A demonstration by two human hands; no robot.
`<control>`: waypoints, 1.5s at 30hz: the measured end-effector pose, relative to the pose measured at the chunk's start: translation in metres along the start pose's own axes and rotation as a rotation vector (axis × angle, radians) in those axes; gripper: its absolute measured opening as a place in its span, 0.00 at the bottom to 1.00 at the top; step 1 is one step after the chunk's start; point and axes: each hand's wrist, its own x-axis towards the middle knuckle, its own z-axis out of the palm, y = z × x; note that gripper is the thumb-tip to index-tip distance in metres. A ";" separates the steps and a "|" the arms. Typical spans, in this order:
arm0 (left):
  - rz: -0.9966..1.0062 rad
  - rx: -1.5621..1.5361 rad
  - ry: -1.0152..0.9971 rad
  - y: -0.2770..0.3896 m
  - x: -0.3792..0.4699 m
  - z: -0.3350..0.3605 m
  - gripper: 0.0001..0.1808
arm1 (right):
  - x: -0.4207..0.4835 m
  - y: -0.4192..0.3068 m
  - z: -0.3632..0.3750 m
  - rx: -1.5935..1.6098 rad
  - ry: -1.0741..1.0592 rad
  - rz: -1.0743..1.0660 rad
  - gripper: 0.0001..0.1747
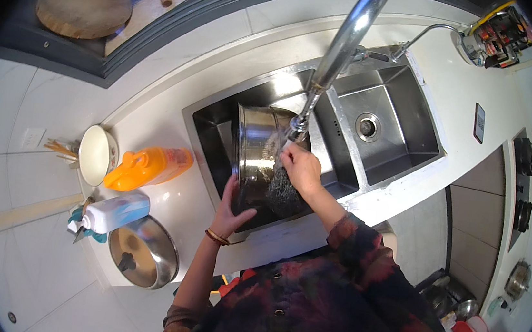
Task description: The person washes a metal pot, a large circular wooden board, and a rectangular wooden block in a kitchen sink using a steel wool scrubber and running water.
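Observation:
A large stainless steel pot (254,140) lies on its side in the left sink basin (211,136), its mouth turned left. At the pot's near rim is my left hand (232,213), fingers along the rim and thumb spread over the outer wall. My right hand (302,170) is over the pot's base end, its curled fingers pinching the tip of the faucet spray head (297,128). Water fans out below those fingers across the pot's dark surface. The chrome faucet neck (342,38) arches over the sink from the back.
Left on the counter are an orange jug (149,168), a white bottle (118,211), a cream bowl (97,155) and a metal basin (159,252). The right sink basin (365,98) adjoins. Farther right are a phone (479,123) and stove burners (523,156). A round wooden board (83,3) rests on the windowsill.

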 end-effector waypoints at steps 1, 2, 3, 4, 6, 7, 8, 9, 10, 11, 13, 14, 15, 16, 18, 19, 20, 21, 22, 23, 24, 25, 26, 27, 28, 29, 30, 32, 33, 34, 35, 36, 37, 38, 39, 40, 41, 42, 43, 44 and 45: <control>0.002 0.010 0.015 0.008 0.005 -0.005 0.32 | -0.009 -0.008 0.006 0.008 -0.007 -0.014 0.07; -0.172 -0.073 0.016 0.013 0.017 -0.010 0.35 | -0.018 -0.016 0.013 -0.046 -0.011 -0.071 0.07; -0.342 -0.159 0.025 0.016 0.027 -0.013 0.38 | -0.025 -0.023 0.019 -0.100 -0.015 -0.135 0.07; -0.258 0.250 0.116 0.008 0.030 -0.013 0.33 | -0.029 -0.029 0.023 -0.111 -0.006 -0.197 0.06; -0.355 0.377 0.191 0.004 0.029 -0.002 0.30 | -0.031 -0.033 0.026 -0.116 -0.009 -0.233 0.06; -0.457 0.503 0.239 0.007 0.028 0.005 0.27 | -0.033 -0.033 0.026 -0.124 -0.006 -0.244 0.06; -0.534 0.571 0.260 0.009 0.029 0.010 0.22 | -0.031 -0.030 0.024 -0.129 0.007 -0.300 0.06; -0.540 0.560 0.261 0.007 0.026 0.016 0.22 | -0.025 -0.032 0.022 -0.139 0.000 -0.301 0.06; -0.483 0.519 0.295 0.002 0.025 0.019 0.21 | -0.012 -0.035 0.022 -0.182 0.029 -0.285 0.06; -0.426 0.477 0.330 -0.003 0.023 0.023 0.19 | 0.004 -0.039 0.022 -0.224 0.059 -0.270 0.06; -0.429 0.488 0.333 -0.009 0.020 0.039 0.17 | 0.045 -0.037 0.024 -0.208 0.092 -0.226 0.05; -0.426 0.486 0.322 -0.014 0.013 0.038 0.16 | 0.055 -0.049 0.018 -0.184 -0.067 -0.108 0.05; -0.418 0.484 0.309 -0.017 0.008 0.036 0.16 | 0.050 -0.047 0.020 -0.189 -0.072 -0.118 0.05; -0.434 0.491 0.307 -0.016 0.005 0.035 0.15 | 0.041 -0.038 0.019 -0.220 -0.047 -0.212 0.05; -0.426 0.521 0.303 -0.021 0.001 0.025 0.14 | 0.008 -0.036 0.016 -0.291 -0.122 -0.223 0.05; -0.405 0.549 0.265 -0.019 -0.001 0.025 0.14 | -0.009 -0.030 0.016 -0.200 -0.017 -0.344 0.06; -0.347 0.528 0.286 -0.018 0.000 0.025 0.14 | -0.011 -0.024 0.016 -0.214 -0.008 -0.362 0.06; -0.355 0.523 0.296 -0.019 -0.001 0.023 0.14 | -0.012 -0.027 0.015 -0.222 0.004 -0.381 0.05; -0.331 0.509 0.291 -0.021 -0.001 0.021 0.14 | -0.002 -0.029 0.016 -0.209 0.021 -0.386 0.05; -0.306 0.496 0.287 -0.022 -0.002 0.020 0.14 | 0.017 -0.033 0.018 -0.194 0.040 -0.392 0.05; -0.331 0.504 0.274 -0.020 0.000 0.021 0.13 | 0.035 -0.038 0.024 -0.262 -0.003 -0.234 0.05; -0.307 0.487 0.254 -0.016 0.007 0.030 0.13 | 0.064 -0.020 0.024 -0.156 0.079 -0.372 0.05; -0.337 0.484 0.248 -0.018 0.006 0.030 0.13 | 0.073 -0.019 0.027 -0.163 -0.027 -0.261 0.06; -0.365 0.483 0.245 -0.019 0.005 0.028 0.13 | 0.078 -0.021 0.030 -0.167 -0.132 -0.155 0.06; -0.364 0.487 0.255 -0.023 0.003 0.024 0.13 | 0.067 -0.020 0.034 -0.210 -0.057 -0.210 0.06; -0.353 0.504 0.248 -0.026 0.000 0.021 0.14 | 0.047 -0.015 0.035 -0.252 0.020 -0.264 0.06; -0.361 0.524 0.256 -0.030 -0.008 0.015 0.14 | 0.025 -0.028 0.024 -0.266 -0.024 -0.352 0.06; -0.390 0.502 0.207 -0.029 -0.012 0.005 0.15 | 0.005 -0.030 0.017 -0.301 -0.060 -0.345 0.06; -0.416 0.480 0.150 -0.028 -0.015 0.002 0.17 | 0.002 -0.032 0.018 -0.301 -0.028 -0.351 0.06; -0.397 0.456 0.151 -0.028 -0.014 0.001 0.17 | 0.014 -0.030 0.023 -0.290 0.061 -0.387 0.06; -0.398 0.458 0.146 -0.026 -0.016 0.001 0.17 | 0.037 -0.027 0.030 -0.276 0.149 -0.424 0.05; -0.387 0.435 0.099 -0.024 -0.011 0.008 0.17 | 0.065 -0.007 0.034 -0.206 0.056 -0.276 0.04; -0.388 0.423 0.066 -0.025 -0.009 0.008 0.17 | 0.085 0.005 0.035 -0.206 0.062 -0.270 0.04; -0.382 0.429 0.065 -0.033 -0.011 0.008 0.17 | 0.102 0.010 0.034 -0.203 0.008 -0.209 0.05; -0.326 0.428 0.067 -0.048 -0.018 0.010 0.17 | 0.112 0.011 0.034 -0.201 -0.049 -0.151 0.05; -0.274 0.422 0.062 -0.052 -0.021 0.013 0.17 | 0.112 0.013 0.033 -0.203 -0.048 -0.147 0.05; -0.271 0.416 0.056 -0.056 -0.021 0.014 0.17 | 0.113 0.016 0.031 -0.235 0.030 -0.087 0.07; -0.286 0.435 0.068 -0.053 -0.020 0.014 0.16 | 0.110 0.020 0.028 -0.266 0.100 -0.028 0.09; -0.307 0.458 0.092 -0.053 -0.022 0.009 0.15 | 0.098 0.001 0.023 -0.274 0.117 -0.014 0.09; -0.329 0.452 0.090 -0.059 -0.027 0.005 0.15 | 0.083 -0.005 0.028 -0.226 0.162 -0.080 0.09; -0.322 0.442 0.088 -0.056 -0.024 0.007 0.15 | 0.073 -0.008 0.026 -0.184 0.225 -0.143 0.10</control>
